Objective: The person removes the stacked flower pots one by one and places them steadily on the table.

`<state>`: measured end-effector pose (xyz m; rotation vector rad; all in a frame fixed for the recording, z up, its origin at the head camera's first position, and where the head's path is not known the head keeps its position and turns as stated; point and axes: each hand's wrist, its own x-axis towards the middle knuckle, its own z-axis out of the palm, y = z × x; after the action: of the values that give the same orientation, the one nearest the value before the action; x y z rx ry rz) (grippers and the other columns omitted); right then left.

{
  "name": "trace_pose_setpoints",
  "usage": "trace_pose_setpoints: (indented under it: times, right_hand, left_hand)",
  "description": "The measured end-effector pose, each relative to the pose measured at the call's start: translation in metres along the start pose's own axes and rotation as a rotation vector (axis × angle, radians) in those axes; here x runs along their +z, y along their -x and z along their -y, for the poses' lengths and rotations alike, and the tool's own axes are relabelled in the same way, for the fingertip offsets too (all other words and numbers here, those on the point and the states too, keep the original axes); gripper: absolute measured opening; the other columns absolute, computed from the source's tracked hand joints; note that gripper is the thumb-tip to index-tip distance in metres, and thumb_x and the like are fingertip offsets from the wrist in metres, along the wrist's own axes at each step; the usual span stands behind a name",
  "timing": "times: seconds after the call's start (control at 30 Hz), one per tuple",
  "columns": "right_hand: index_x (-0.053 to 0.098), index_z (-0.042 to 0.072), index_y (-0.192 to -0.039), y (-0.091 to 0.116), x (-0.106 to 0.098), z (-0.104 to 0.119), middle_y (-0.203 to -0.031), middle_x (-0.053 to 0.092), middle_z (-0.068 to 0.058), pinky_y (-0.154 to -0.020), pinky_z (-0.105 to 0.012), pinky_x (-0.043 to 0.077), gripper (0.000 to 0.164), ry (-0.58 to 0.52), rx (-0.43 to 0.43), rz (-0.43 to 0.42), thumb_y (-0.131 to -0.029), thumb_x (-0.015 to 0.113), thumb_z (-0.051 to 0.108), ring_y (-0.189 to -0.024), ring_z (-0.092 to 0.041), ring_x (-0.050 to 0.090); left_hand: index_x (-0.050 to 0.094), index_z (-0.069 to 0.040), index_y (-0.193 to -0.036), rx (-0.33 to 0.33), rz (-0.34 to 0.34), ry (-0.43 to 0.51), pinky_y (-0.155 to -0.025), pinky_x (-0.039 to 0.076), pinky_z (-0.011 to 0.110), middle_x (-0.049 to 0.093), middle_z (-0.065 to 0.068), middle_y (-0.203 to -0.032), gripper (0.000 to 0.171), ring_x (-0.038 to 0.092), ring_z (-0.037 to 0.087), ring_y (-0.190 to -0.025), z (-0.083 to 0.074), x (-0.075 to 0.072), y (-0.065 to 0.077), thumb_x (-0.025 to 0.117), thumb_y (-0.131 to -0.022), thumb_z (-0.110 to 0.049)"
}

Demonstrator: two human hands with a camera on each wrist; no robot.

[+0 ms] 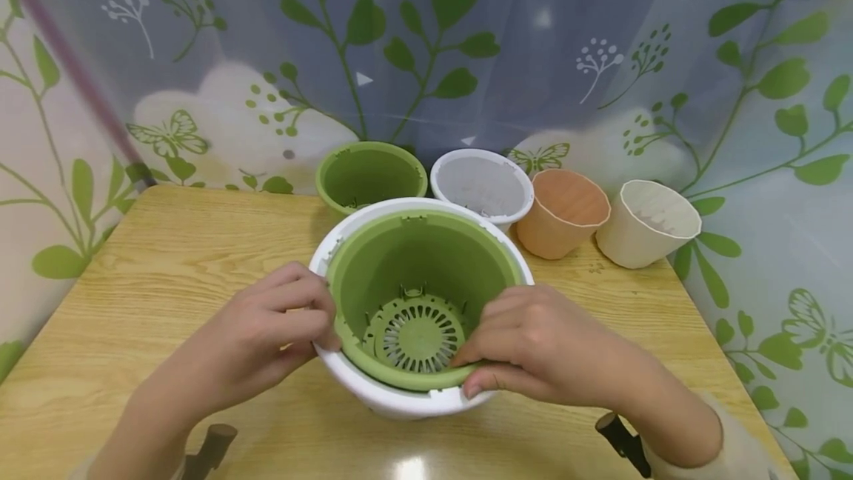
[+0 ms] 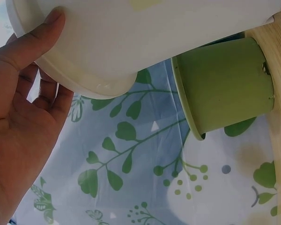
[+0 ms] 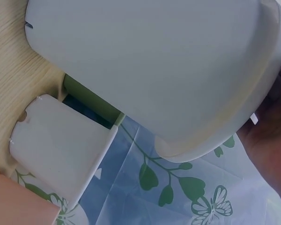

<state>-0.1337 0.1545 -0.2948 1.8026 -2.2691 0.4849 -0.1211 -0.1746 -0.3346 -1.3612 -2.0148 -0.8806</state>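
In the head view, a green plastic flowerpot with a slotted base sits nested inside a larger white flowerpot. My left hand grips the white pot's rim at the left; in the left wrist view its thumb lies against the outer wall. At the front right, my right hand pinches the green pot's rim, fingers inside and thumb over the white rim. The right wrist view shows mostly the white pot's side, with the right hand partly hidden behind its rim.
Behind stand another green pot, a smaller white pot, an orange pot and a cream pot. All are on a wooden table before a leaf-patterned curtain.
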Motion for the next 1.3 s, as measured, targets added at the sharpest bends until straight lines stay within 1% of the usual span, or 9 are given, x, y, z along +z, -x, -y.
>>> trace_pose_setpoints:
  times: [0.07, 0.23, 0.37, 0.67, 0.8, 0.9, 1.03, 1.17, 1.3]
  right_hand:
    - [0.073, 0.021, -0.099, 0.0002, 0.0002, 0.0012, -0.088, 0.069, 0.018, -0.075, -0.022, 0.049, 0.023, 0.017, -0.016, -0.045, -0.094, 0.066, 0.042, -0.08, -0.002, 0.061]
    - [0.073, 0.016, -0.098, -0.0016, 0.001, 0.0019, -0.088, 0.071, 0.014, -0.079, -0.027, 0.052, 0.022, 0.022, -0.081, -0.203, -0.097, 0.063, 0.036, -0.08, -0.008, 0.063]
    - [0.073, 0.013, -0.098, -0.0024, 0.0021, 0.0022, -0.089, 0.072, 0.011, -0.082, -0.03, 0.053, 0.022, 0.034, -0.122, -0.275, -0.098, 0.063, 0.033, -0.081, -0.01, 0.063]
    - [0.073, 0.013, -0.096, -0.0005, 0.0039, 0.0016, -0.09, 0.072, 0.01, -0.086, -0.036, 0.053, 0.023, 0.082, -0.122, -0.323, -0.099, 0.062, 0.033, -0.083, -0.011, 0.065]
    - [0.073, 0.013, -0.095, -0.0005, 0.005, 0.0025, -0.089, 0.072, 0.01, -0.085, -0.038, 0.053, 0.025, 0.091, -0.114, -0.348, -0.099, 0.06, 0.034, -0.081, -0.013, 0.065]
    - [0.072, 0.013, -0.094, -0.0005, 0.0055, 0.0034, -0.088, 0.072, 0.01, -0.084, -0.038, 0.053, 0.025, 0.095, -0.112, -0.364, -0.1, 0.059, 0.034, -0.08, -0.013, 0.065]
    - [0.072, 0.013, -0.094, 0.0001, 0.0054, 0.0034, -0.088, 0.072, 0.01, -0.084, -0.038, 0.053, 0.025, 0.099, -0.111, -0.367, -0.1, 0.059, 0.034, -0.08, -0.012, 0.065]
    - [0.072, 0.013, -0.095, 0.0011, 0.0048, 0.0025, -0.088, 0.072, 0.01, -0.084, -0.037, 0.053, 0.024, 0.099, -0.117, -0.362, -0.099, 0.06, 0.033, -0.081, -0.012, 0.065]
    - [0.072, 0.013, -0.094, 0.0017, 0.0044, 0.0024, -0.088, 0.071, 0.01, -0.084, -0.037, 0.053, 0.023, 0.095, -0.124, -0.366, -0.099, 0.061, 0.033, -0.08, -0.012, 0.065]
  left_hand:
    - [0.064, -0.017, -0.082, 0.004, -0.005, 0.003, -0.088, 0.046, 0.022, 0.062, -0.007, -0.092, 0.018, 0.054, 0.015, -0.092, 0.0002, -0.0001, -0.0003, 0.066, -0.074, -0.001]
    - [0.063, -0.015, -0.081, 0.024, -0.034, 0.032, -0.086, 0.045, 0.023, 0.062, -0.006, -0.091, 0.014, 0.055, 0.016, -0.09, 0.0004, -0.0006, -0.0018, 0.068, -0.075, -0.003]
    - [0.063, -0.015, -0.08, 0.041, -0.048, 0.056, -0.087, 0.045, 0.023, 0.062, -0.006, -0.089, 0.015, 0.055, 0.016, -0.09, 0.0, -0.0009, -0.0024, 0.07, -0.074, -0.003]
    - [0.065, -0.014, -0.082, 0.041, -0.063, 0.079, -0.089, 0.045, 0.022, 0.063, -0.005, -0.09, 0.013, 0.055, 0.017, -0.091, -0.0006, -0.0011, -0.003, 0.07, -0.075, -0.003]
    - [0.066, -0.013, -0.082, 0.053, -0.071, 0.093, -0.089, 0.045, 0.022, 0.064, -0.003, -0.091, 0.007, 0.054, 0.017, -0.091, 0.0001, -0.0005, -0.0031, 0.069, -0.086, -0.007]
    - [0.066, -0.012, -0.082, 0.06, -0.079, 0.097, -0.089, 0.045, 0.023, 0.064, -0.002, -0.09, 0.016, 0.054, 0.018, -0.09, 0.0, -0.0003, -0.0033, 0.063, -0.097, -0.015]
    - [0.066, -0.013, -0.081, 0.051, -0.083, 0.083, -0.089, 0.046, 0.022, 0.065, -0.003, -0.09, 0.023, 0.054, 0.017, -0.09, -0.0009, -0.0004, -0.0036, 0.058, -0.101, -0.02]
    - [0.066, -0.013, -0.081, 0.049, -0.083, 0.08, -0.089, 0.046, 0.022, 0.065, -0.003, -0.09, 0.02, 0.054, 0.017, -0.09, -0.0011, 0.0, -0.0041, 0.06, -0.099, -0.018]
    - [0.066, -0.013, -0.081, 0.049, -0.084, 0.073, -0.088, 0.046, 0.022, 0.065, -0.004, -0.09, 0.023, 0.055, 0.017, -0.09, -0.0012, 0.0004, -0.0043, 0.058, -0.101, -0.021]
